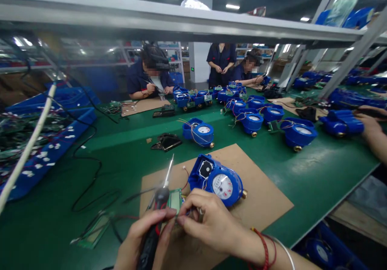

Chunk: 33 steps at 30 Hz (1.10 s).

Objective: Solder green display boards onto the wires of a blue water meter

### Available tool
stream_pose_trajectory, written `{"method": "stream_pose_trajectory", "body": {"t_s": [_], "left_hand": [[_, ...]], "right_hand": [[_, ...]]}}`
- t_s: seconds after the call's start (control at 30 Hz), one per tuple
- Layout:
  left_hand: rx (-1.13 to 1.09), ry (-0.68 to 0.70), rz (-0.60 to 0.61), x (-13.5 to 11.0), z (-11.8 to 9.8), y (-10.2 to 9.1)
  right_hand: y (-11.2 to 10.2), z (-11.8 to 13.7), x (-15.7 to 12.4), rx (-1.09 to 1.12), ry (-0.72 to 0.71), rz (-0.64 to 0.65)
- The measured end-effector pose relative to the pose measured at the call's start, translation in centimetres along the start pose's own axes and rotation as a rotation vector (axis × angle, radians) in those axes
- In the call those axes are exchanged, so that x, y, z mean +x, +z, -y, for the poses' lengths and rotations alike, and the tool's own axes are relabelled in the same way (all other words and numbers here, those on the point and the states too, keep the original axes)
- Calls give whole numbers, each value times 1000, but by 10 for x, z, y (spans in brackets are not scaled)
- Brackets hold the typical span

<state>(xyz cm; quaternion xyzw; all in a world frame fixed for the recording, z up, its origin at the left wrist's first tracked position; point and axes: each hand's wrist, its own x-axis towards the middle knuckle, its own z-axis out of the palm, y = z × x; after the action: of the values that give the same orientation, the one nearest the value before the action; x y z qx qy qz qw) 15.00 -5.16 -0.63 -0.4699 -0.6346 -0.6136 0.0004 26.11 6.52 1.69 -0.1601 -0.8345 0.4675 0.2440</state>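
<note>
My left hand [143,235] is closed around a black-handled soldering iron [161,197], its metal tip pointing up and away from me. The left thumb and forefinger meet my right fingertips beside a small green circuit board [175,199] with a display. My right hand [211,217] is pinched at the board's near edge; what lies between its fingertips is too small to make out. Just beyond it, a blue water meter [223,187] with a white dial and brass fitting lies on a cardboard sheet [260,199]. Its side compartment is uncovered, and a thin wire shows near it.
Another board [95,229] lies at the left among black cables. A blue bin [81,131] holds many wired boards. Several meters [252,121] stand farther back; a co-worker's hand [371,131] touches one at right. A metal shelf [193,18] crosses overhead.
</note>
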Motion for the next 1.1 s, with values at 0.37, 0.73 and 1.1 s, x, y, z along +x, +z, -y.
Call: {"method": "stream_pose_trajectory", "body": {"t_s": [0.37,0.73,1.1], "left_hand": [[340,183,221,5,42,-9],[221,165,479,14,62,-17],[65,16,590,21,59,-25]], "right_hand": [[9,-17,-7,-150,-23,-130],[16,-25,-8,-69,110,-34],[25,-36,-6,-126,59,-70]]}}
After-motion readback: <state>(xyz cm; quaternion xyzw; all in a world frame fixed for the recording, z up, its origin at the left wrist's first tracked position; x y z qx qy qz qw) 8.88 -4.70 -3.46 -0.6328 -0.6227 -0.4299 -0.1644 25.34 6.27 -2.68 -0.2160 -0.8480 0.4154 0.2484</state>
